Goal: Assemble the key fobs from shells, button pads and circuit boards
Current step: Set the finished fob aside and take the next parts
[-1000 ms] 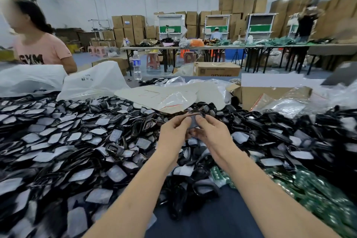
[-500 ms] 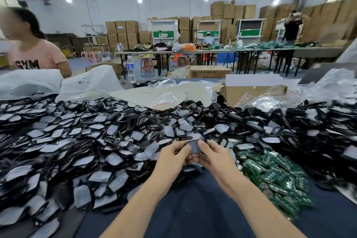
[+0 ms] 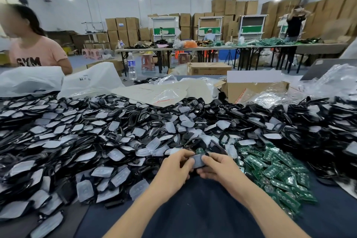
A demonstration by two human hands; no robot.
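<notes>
One fob (image 3: pixel 199 161), left hand (image 3: pixel 173 169), right hand (image 3: pixel 220 170), lower.

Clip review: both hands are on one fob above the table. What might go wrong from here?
1. The left hand and right hand pinch the small fob between them; if it slips, it may get lost in the pile of parts, which look much like it.
2. The boards lie right beside the right forearm; a sideways sweep might scatter them.
</notes>
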